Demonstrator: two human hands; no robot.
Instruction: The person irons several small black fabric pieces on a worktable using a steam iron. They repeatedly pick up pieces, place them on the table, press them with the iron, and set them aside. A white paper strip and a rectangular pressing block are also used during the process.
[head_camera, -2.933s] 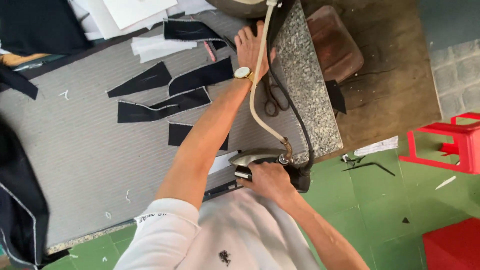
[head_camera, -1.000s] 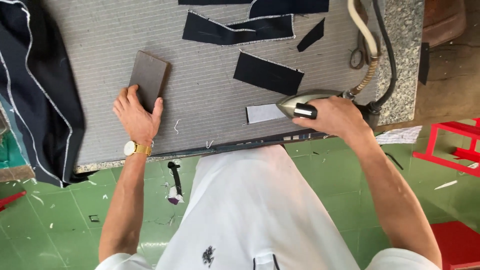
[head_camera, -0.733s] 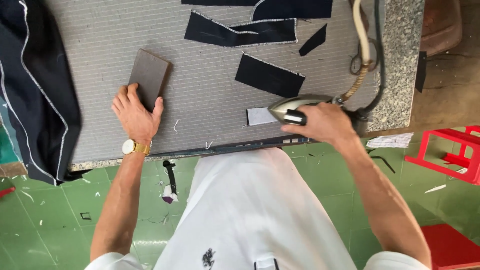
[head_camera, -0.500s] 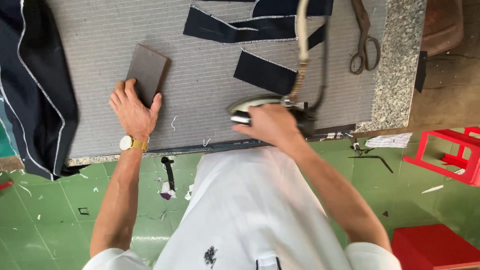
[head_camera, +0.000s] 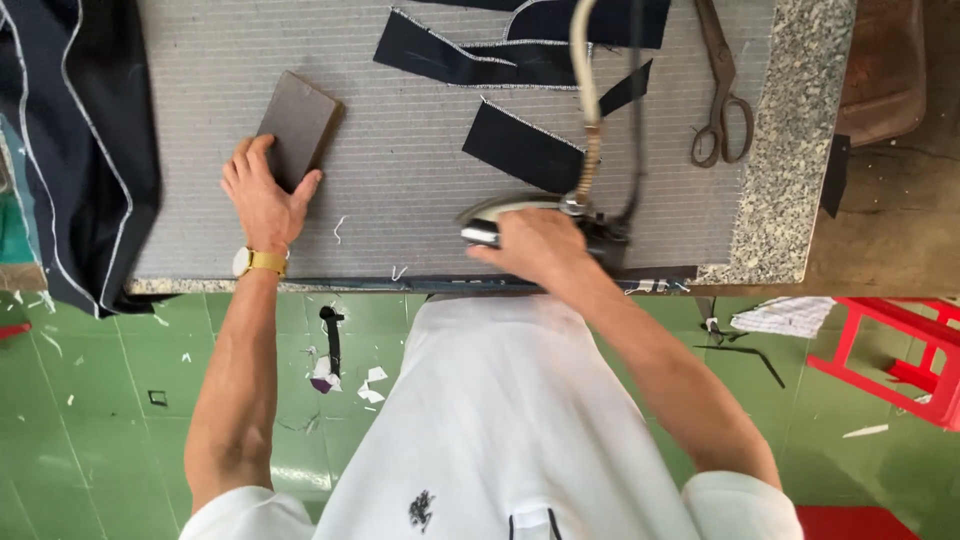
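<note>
My right hand (head_camera: 540, 245) grips the black handle of a metal steam iron (head_camera: 500, 212) that rests on the grey striped pressing table (head_camera: 400, 190), near its front edge. A cream hose and a black cord (head_camera: 585, 90) rise from the iron's back. My left hand (head_camera: 262, 195), with a gold watch at the wrist, lies on the table with its fingers on the near end of a brown rectangular block (head_camera: 298, 125). A dark rectangular fabric piece (head_camera: 520, 148) lies just beyond the iron. The small white piece seen earlier is hidden under the iron.
Several dark cut fabric strips (head_camera: 470, 62) lie at the table's far side. Scissors (head_camera: 722, 100) rest by the granite slab (head_camera: 790, 130) at the right. A dark garment (head_camera: 70, 150) hangs off the left end. Red plastic stools (head_camera: 900, 350) stand on the green tiled floor.
My right hand slid the iron leftward from the table's right corner onto the small white piece, uncovering the scissors. My left hand stayed on the brown block.
</note>
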